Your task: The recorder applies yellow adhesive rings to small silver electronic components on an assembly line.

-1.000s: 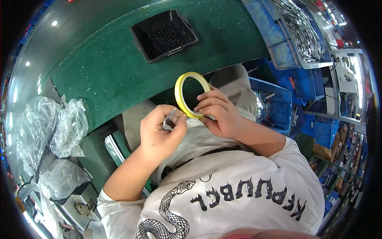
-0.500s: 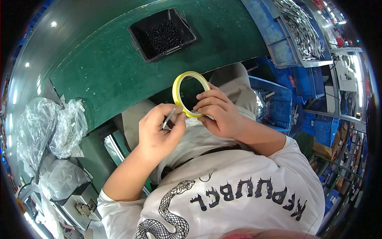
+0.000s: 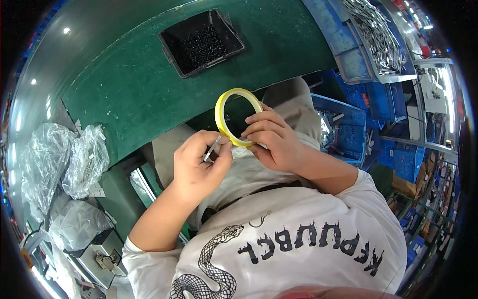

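A roll of yellow tape [image 3: 219, 112] stands upright over my lap, near the table's front edge. My right hand [image 3: 277, 141] is closed on its lower right side, with fingertips reaching inside the ring. My left hand [image 3: 198, 158] is closed in a pinch on a small, thin metal piece [image 3: 212, 148], which slants across between thumb and forefinger. The left fingertips meet the lower left rim of the roll. Whether they also pinch the tape's loose end is too small to make out.
A black bin [image 3: 230, 53] of small dark parts stands on the green table [image 3: 134, 94]. At the right are a blue crate [image 3: 352, 65] of metal strips and a lower blue basket [image 3: 354, 130]. Clear plastic bags [image 3: 85, 162] lie at the left, above a boxy device [image 3: 102, 259].
The metal piece has turned slightly in my left fingers. Both hands and the tape roll stay almost where they were.
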Available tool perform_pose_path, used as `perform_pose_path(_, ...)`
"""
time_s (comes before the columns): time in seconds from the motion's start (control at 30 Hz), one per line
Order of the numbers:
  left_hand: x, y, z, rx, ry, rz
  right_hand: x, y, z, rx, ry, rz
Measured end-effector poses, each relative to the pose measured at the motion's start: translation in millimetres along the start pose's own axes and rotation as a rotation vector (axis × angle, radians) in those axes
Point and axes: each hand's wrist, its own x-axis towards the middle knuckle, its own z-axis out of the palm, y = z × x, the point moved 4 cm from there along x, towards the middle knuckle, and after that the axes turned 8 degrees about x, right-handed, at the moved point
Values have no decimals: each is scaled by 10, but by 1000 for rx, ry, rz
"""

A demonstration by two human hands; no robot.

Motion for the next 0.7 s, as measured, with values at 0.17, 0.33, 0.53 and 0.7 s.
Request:
perform_pose_path(0.17,14,3,-46,10,39,-53,3,-12,-9,-18,5,-4)
perform_pose_path(0.33,87,66,-90,153,66,55,0,-8,-14,-14,-3,-8)
perform_pose_path(0.53,116,104,-89,233,130,232,10,-20,-18,-51,-11,-3)
perform_pose_path(0.7,125,107,-79,256,117,220,31,-36,-32,-94,-22,-2)
